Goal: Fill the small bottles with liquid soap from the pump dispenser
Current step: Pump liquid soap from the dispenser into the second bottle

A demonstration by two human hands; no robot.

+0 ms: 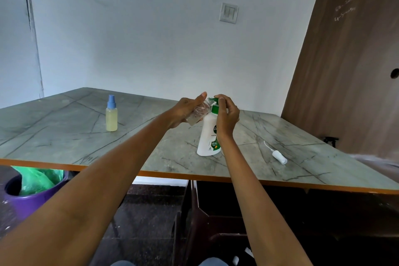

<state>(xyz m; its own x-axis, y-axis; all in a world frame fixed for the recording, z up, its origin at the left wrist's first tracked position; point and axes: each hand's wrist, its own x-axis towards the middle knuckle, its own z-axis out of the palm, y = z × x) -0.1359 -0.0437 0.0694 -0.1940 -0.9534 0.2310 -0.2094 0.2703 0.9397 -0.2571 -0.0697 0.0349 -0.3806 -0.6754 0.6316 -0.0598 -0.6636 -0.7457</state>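
Near the middle of the table (64, 136), toward its far edge, we hold the clear small bottle (197, 113) in our left hand (185, 111), with the fingers curled around its body. This bottle is lifted off the table and tilted: its long axis runs from the lower left to the upper right, and its open mouth points up and right, to the green nozzle of the pump dispenser (208, 136). The mouth is just beside the nozzle tip; we cannot tell if they touch. A little liquid seems to lie in the low end of the bottle.

Our right hand (227, 114) is on the green pump head, with the fingertips on top of it and the other fingers curled down beside the neck. The white dispenser stands upright on the table, and its nozzle points to the left.

On the left, well apart from the hands, the yellow filled bottle (111, 114) with a blue spray cap stands upright. On the right, the white spray cap (279, 156) lies flat, with its thin tube pointing to the far left.

Under the table at the left stands a purple bucket (28, 201) with a green bag inside.
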